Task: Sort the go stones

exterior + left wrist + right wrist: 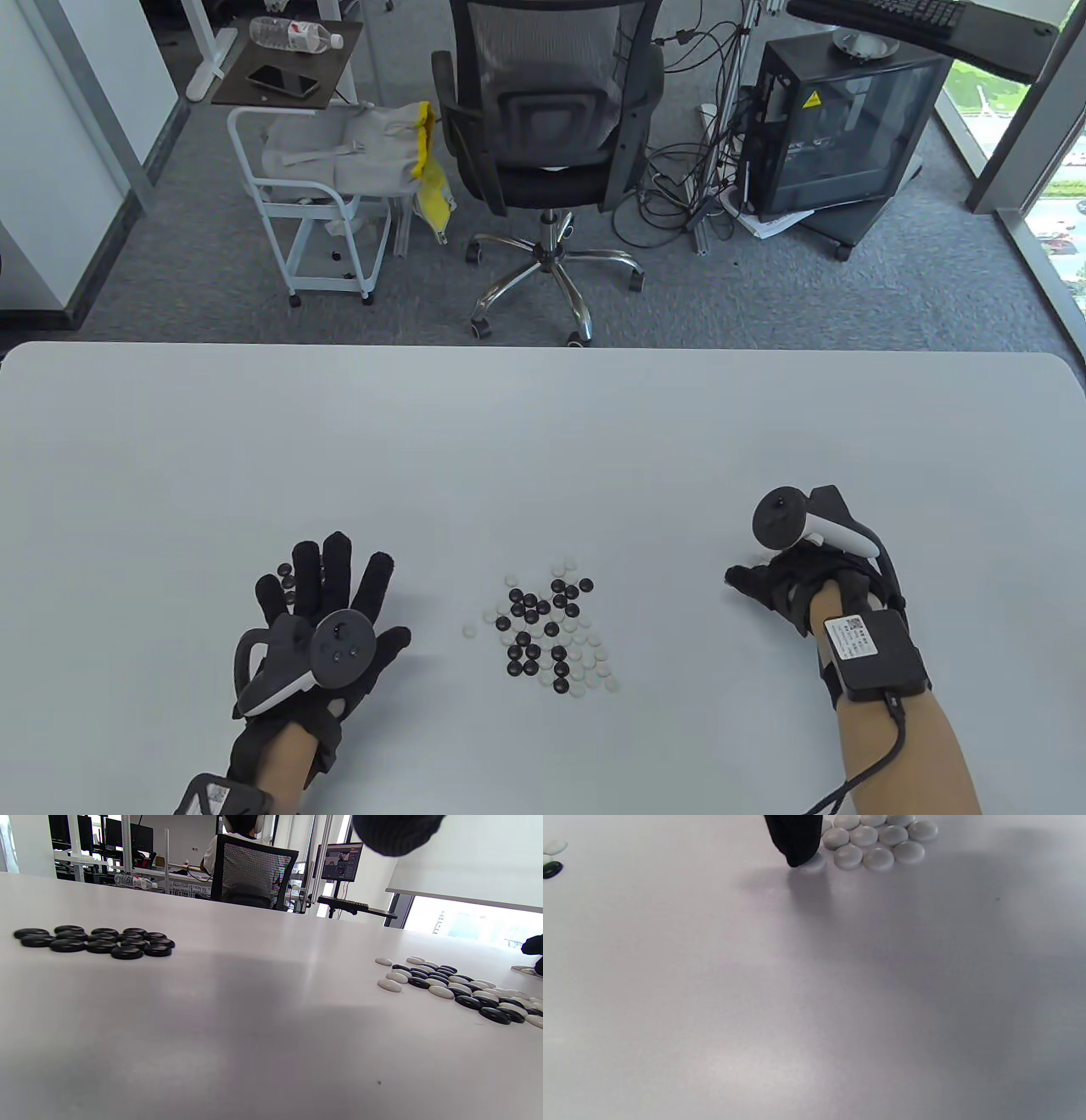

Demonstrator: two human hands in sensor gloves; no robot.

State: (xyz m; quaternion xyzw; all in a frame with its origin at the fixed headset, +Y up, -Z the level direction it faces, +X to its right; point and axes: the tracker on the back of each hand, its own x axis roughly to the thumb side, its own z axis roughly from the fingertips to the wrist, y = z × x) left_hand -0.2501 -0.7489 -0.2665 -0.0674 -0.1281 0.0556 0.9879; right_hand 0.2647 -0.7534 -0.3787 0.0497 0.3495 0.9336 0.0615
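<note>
black pile (95,941): ~12 stones, sorted, by left hand (318,624), fingers flat, empty
white pile (878,838): by right hand (785,586), fingertip (796,840) on a stone; grip unclear
mixed pile (551,628): counter (543,441) centre, most left, approx 1/3 done

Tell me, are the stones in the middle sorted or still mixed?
Still mixed: the middle pile shows black and white stones jumbled together, between the left hand and right hand.

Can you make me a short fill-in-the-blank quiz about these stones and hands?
1. The mixed pile lies ____ the two hands.
2. The stones grouped by the left hand are all ____.
3. The stones grouped by the right hand are all ____.
4. A right fingertip touches a ____ stone.

Answers: between; black; white; white
</note>
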